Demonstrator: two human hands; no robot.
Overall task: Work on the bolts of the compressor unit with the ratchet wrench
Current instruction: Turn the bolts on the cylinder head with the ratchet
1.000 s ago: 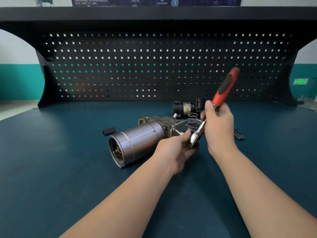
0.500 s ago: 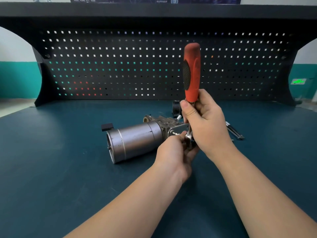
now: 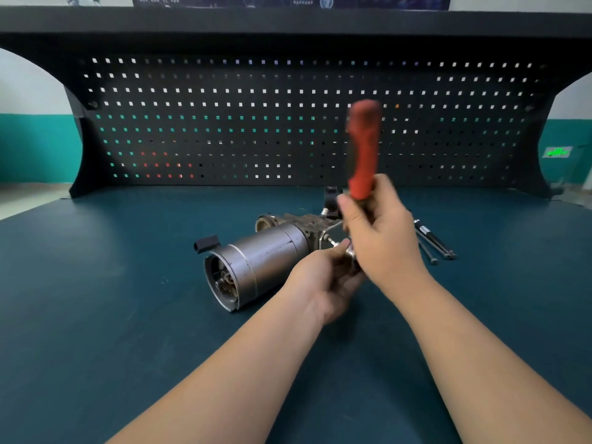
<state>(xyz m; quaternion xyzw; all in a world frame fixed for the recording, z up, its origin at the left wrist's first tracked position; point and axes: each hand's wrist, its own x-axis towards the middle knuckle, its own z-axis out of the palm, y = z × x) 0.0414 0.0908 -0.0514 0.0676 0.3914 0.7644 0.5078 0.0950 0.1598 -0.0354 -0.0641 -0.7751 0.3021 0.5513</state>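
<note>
One compressor unit (image 3: 256,267), mid-table, long axis running near-left to far-right. Right hand (image 3: 381,232) grips ratchet wrench (image 3: 363,152), handle upright. Left hand (image 3: 326,277) pinches at the bolt (image 3: 331,242).

I can't read any words here. The dark poster (image 3: 288,0) above my bench shelf carries print too small to make out, and the green lit sign (image 3: 556,152) on the wall is blurred.
</note>
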